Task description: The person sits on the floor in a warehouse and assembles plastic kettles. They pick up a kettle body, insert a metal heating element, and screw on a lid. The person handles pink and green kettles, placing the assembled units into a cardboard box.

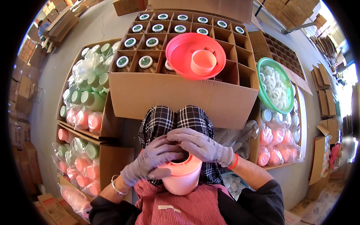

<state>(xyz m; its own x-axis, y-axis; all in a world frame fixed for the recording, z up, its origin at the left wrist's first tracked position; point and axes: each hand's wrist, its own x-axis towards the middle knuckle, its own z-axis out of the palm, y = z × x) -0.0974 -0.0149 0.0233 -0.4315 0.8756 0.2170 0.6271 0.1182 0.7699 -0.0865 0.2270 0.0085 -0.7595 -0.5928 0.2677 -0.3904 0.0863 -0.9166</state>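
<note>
A pink plastic container (182, 182) with a round, dark opening in its top sits upright on my lap. My left hand (154, 159), in a grey glove, wraps round the left side of its rim, thumb at the front. From the right, my gloved right hand (198, 145) curls over the far and right part of the rim, its fingers reaching across to the left hand's fingertips. Part of the opening is hidden under the fingers. Ahead, a red basin (176, 56) holding a pink cup-shaped piece (203, 62) rests on a divided cardboard box (161, 92).
White-rimmed bottle tops with green centres (146, 62) fill several box cells. At right, a green basin (265, 95) holds white rings (275, 88). Cartons of bagged green containers (93, 100) and pink ones (83, 165) stand at left; a carton of bagged pink pieces (277, 137) is at right.
</note>
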